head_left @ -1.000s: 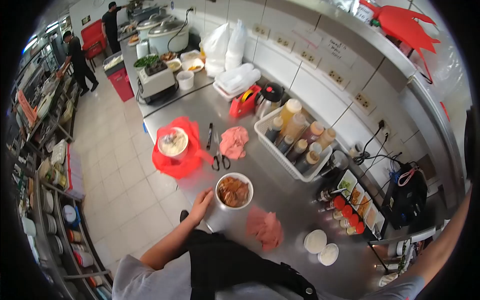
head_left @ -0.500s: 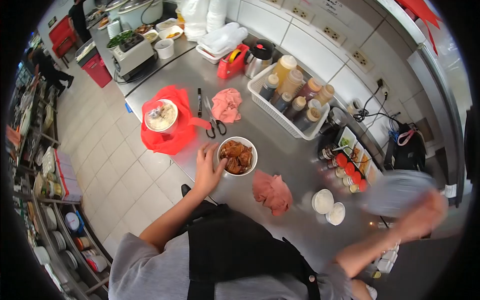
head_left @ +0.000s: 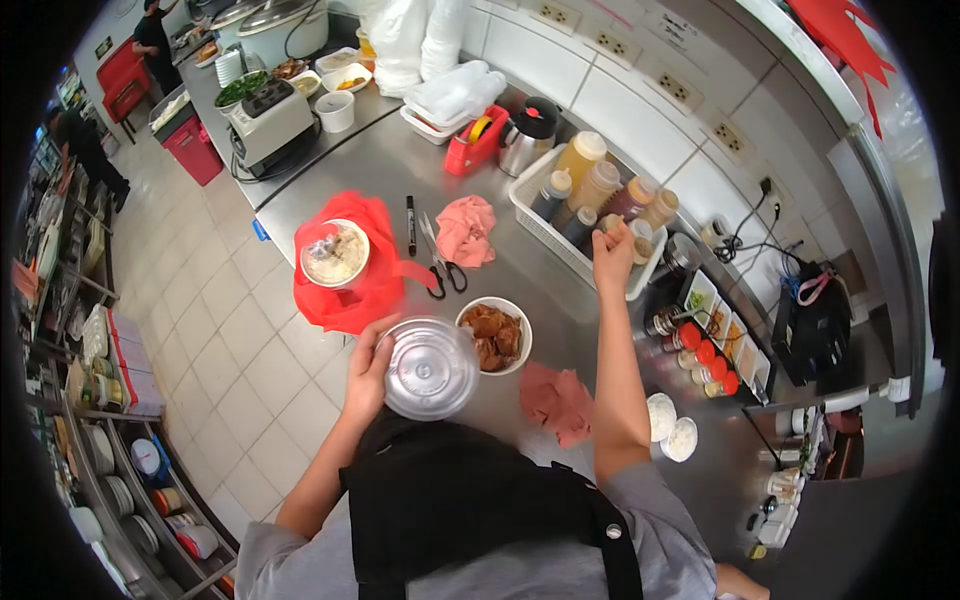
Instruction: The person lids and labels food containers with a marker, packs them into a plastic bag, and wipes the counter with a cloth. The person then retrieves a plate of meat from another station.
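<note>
My left hand [head_left: 370, 368] grips a clear plastic lid [head_left: 432, 368] by its edge, left of a white bowl of brown glazed meat pieces [head_left: 492, 338]. The lid is held flat beside the bowl. Over the white basket [head_left: 545, 225], my right hand [head_left: 613, 262] has its fingers closed at the top of a sauce squeeze bottle [head_left: 612, 226], mostly hidden by the hand and its neighbours. Other squeeze bottles [head_left: 597, 186] stand upright around it. A red bag [head_left: 335, 312] surrounds a tub of pale food [head_left: 336, 255] to the left.
Scissors [head_left: 446, 275], a black marker [head_left: 411, 225] and pink cloths [head_left: 466, 230] lie behind the bowl; another cloth [head_left: 556, 403] is at its right. Two small white cups [head_left: 680, 438], red-capped jars [head_left: 702, 360] and a condiment tray [head_left: 735, 335] are rightward. People stand far left.
My right hand has swung from the far right, where it held the blurred lid, to the bottle basket. The lid is now in my left hand, which has left the bowl's rim.
</note>
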{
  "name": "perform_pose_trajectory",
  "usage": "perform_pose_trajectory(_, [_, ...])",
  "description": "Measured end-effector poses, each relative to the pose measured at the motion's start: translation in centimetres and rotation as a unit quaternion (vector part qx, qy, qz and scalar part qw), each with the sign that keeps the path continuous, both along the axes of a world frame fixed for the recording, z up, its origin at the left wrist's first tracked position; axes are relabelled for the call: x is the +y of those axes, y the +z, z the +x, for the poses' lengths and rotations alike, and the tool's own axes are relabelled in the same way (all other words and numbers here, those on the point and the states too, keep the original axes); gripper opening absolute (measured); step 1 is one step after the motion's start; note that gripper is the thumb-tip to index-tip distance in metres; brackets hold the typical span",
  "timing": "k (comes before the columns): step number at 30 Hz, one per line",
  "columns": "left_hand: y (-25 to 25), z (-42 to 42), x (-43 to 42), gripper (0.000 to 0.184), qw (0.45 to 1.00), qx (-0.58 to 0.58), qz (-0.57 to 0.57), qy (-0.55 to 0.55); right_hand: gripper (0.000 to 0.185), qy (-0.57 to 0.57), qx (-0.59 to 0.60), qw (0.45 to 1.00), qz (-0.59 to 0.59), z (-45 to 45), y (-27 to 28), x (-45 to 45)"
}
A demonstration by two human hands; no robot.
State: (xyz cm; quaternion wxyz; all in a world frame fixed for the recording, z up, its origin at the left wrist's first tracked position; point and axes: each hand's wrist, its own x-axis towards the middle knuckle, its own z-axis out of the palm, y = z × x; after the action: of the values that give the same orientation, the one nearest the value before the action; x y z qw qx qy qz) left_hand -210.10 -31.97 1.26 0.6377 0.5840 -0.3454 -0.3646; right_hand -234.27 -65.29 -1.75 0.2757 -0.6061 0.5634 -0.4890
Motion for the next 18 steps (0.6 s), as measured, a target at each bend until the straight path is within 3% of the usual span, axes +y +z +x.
perform_pose_trajectory(2, [-0.5, 1.0, 1.7, 0.031, 0.999, 0.044, 0.006, 0.028, 0.055, 0.019, 0.054, 0.989, -0.140, 2.9, 0.6, -0.9])
perform_pose_trajectory(7, [-0.4, 1.4, 3.7, 0.031, 0.988, 0.134, 0.030, 0.074, 0.070, 0.062, 0.173, 0.982, -0.055, 7.5, -1.6, -4.4])
perform_pose_trajectory(9, [0.1, 1.5, 3.7, 0.031, 0.988, 0.138, 0.023, 0.072, 0.076, 0.015, 0.253, 0.967, 0.008, 9.4, -1.8, -4.8])
perform_pose_trajectory(10, [0.5, 1.5, 3.7, 0.031, 0.988, 0.141, 0.017, 0.066, 0.088, 0.004, 0.243, 0.968, 0.055, 10.1, -2.1, -5.4])
perform_pose_trajectory(15, [1.1, 2.5, 3.7, 0.031, 0.991, 0.117, 0.012, 0.071, 0.082, -0.061, 0.140, 0.983, 0.099, 11.6, -4.1, -7.0])
perform_pose_trajectory(18, [0.8, 3.1, 4.0, 0.031, 0.990, 0.116, 0.003, 0.083, 0.072, -0.051, 0.111, 0.991, -0.057, 11.4, -3.9, -5.4])
